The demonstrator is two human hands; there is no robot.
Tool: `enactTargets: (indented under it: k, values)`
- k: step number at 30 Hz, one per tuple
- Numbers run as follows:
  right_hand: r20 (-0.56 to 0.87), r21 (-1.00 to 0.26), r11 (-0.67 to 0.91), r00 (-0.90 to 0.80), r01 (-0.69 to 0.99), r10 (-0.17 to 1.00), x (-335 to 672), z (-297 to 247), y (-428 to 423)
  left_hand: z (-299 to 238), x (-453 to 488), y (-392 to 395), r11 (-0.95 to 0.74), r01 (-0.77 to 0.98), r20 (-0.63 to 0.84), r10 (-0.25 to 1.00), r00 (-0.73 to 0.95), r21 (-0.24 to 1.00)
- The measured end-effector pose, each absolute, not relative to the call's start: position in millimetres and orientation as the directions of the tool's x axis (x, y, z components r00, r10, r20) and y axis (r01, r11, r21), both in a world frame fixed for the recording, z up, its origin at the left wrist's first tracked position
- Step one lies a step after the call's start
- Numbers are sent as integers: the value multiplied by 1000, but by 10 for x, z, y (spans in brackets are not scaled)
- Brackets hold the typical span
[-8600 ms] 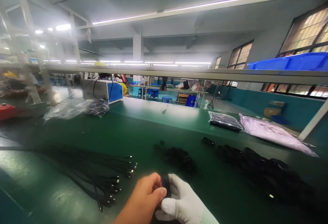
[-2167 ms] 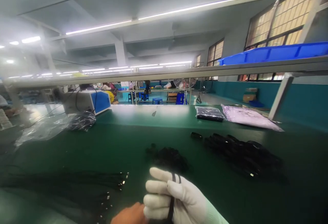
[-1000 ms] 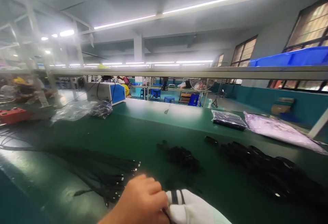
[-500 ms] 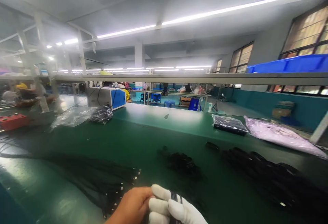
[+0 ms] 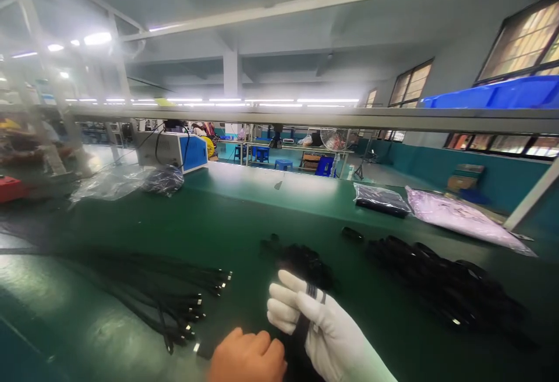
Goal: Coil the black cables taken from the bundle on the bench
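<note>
My bare left hand (image 5: 248, 356) is closed low in the middle, with a black USB-type cable (image 5: 203, 349) at its left side, metal plug outward. My white-gloved right hand (image 5: 312, 315) is just right of it and higher, fingers curled round a black strap-like length (image 5: 302, 331). Thin dark bands circle its index finger. Left of my hands, several black cables (image 5: 166, 294) lie fanned out with their metal plugs toward me. Beyond my right hand sits a small heap of black pieces (image 5: 308, 262), too blurred to name.
Coiled black cables (image 5: 437, 280) form a pile on the green table (image 5: 244, 225) at right. Behind them lie a clear bag with dark contents (image 5: 381, 199) and a pink package (image 5: 458, 219). A blue-and-grey machine (image 5: 172, 152) stands back left. A shelf beam (image 5: 279, 117) crosses above.
My hands were together and are now apart: the left has come down toward me, the right has moved up and right. The camera view has tilted and shifted slightly.
</note>
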State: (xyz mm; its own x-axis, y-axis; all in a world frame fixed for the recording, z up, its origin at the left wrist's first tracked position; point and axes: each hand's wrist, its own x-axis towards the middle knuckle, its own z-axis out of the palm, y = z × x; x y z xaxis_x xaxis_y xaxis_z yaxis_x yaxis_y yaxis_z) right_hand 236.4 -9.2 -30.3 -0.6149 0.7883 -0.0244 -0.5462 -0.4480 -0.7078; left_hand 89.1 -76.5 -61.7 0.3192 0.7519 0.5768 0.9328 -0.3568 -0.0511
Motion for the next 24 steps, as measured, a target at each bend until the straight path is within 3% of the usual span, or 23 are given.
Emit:
enactTargets:
  k: [2,5,11,17,19,21,22,24]
  values:
    - [-56,-803,-430,-666,-413,744,2390,-285,-118,-458,823,-707,-432,890,640,645,418,-145]
    - [-66,-869,-417,-772,-267,632,2411,-245,-159,-149,689,-607,-571,787,604,549,578,-234]
    - [-69,-870,-454,-863,-194,500,2308,-222,-228,181,525,-449,-688,718,352,650,674,-105]
    - [-148,-817,-553,-868,-163,474,2275,-250,-219,201,568,-429,-700,708,389,629,673,-94]
    - [-140,-802,-574,-882,-165,450,2306,-294,-206,257,590,-446,-700,707,322,649,689,-101]
    - [-132,-774,-611,-901,-168,414,2335,-390,-195,316,589,-434,-703,711,209,693,690,-16]
    - [-117,-757,-627,-906,-183,406,2343,-455,-193,333,576,-415,-694,715,163,718,677,87]
    - [-62,-729,-648,-921,-221,385,2348,-593,-194,320,533,-365,-612,679,105,769,630,405]
